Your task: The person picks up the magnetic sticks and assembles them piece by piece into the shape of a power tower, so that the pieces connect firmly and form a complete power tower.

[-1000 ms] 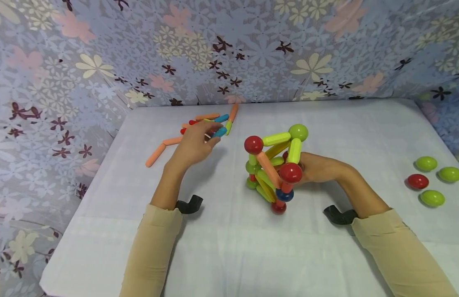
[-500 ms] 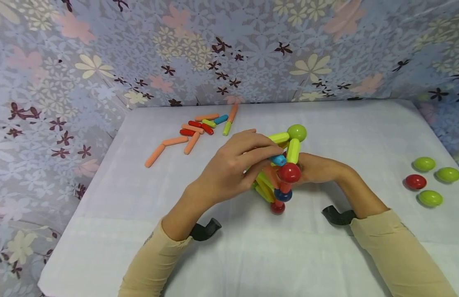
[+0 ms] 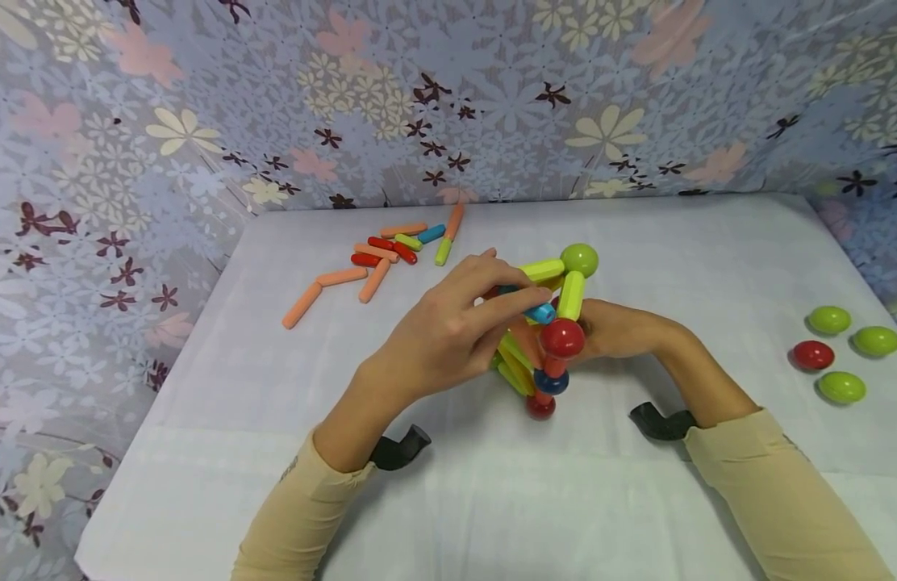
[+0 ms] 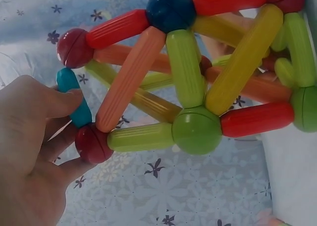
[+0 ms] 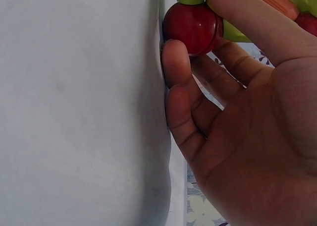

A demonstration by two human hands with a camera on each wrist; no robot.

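A tower of magnetic sticks and balls (image 3: 573, 295) stands mid-table, built of green, orange, red and yellow sticks with red, green and dark blue balls. My left hand (image 3: 444, 331) reaches over its top and pinches a short blue stick (image 4: 73, 98) between thumb and fingers. In the left wrist view that stick spans the gap between two red balls (image 4: 94, 143), its ends right at them. My right hand (image 3: 623, 329) grips the tower low on its right side, fingers curled by a red ball (image 5: 193, 28). The tower hides the right fingertips in the head view.
Loose sticks in orange, red, green and blue (image 3: 376, 279) lie at the back left of the white-covered table (image 3: 463, 492). Three green balls and a red ball (image 3: 813, 356) sit at the right. Flowered cloth (image 3: 448, 105) hangs behind the table.
My left hand has carried the blue stick from the back-left pile rightward to the tower's top, where it has stayed nearly still for the last half second. My right hand has kept its hold.
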